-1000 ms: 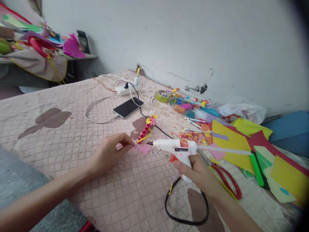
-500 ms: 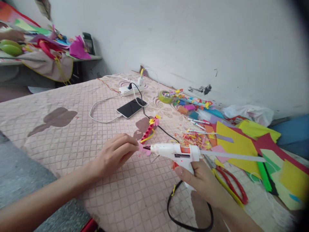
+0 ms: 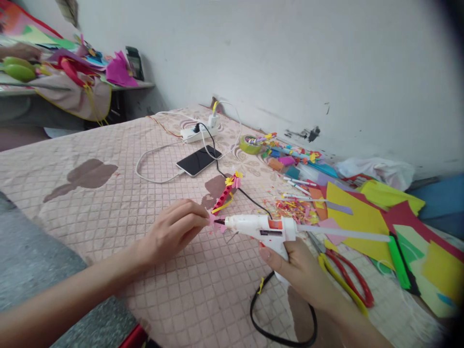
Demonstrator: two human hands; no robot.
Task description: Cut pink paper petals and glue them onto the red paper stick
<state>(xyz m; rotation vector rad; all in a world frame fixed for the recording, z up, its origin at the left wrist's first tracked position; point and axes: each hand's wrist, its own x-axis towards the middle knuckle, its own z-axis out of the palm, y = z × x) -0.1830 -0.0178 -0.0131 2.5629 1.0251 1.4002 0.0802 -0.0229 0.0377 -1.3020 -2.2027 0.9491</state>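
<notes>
My right hand point(image 3: 297, 266) is wrapped round the grip of a white hot glue gun point(image 3: 255, 227), a long glue stick point(image 3: 344, 233) jutting from its back. The dark nozzle points left and meets a small pink paper flower point(image 3: 217, 227). Between its pinched fingertips, my left hand point(image 3: 179, 224) holds that flower by its left edge, just above the cloth. Right behind the flower lies a red punched strip point(image 3: 222, 199) with yellow and pink paper blossoms at its far end. The nozzle hides part of the flower.
A phone point(image 3: 199, 160) charges beside a white power strip point(image 3: 197, 134). Red-and-yellow scissors point(image 3: 348, 280), coloured paper point(image 3: 355, 217), a green cutter point(image 3: 400, 263) and paper scraps point(image 3: 293, 211) lie at right. The gun's black cord point(image 3: 252, 309) loops near the front. Another person's hand point(image 3: 23, 50) is at the far-left table.
The glue gun has shifted very slightly left, its nozzle still at the pink flower. My left hand keeps its pinch, and the whole view has shifted a little.
</notes>
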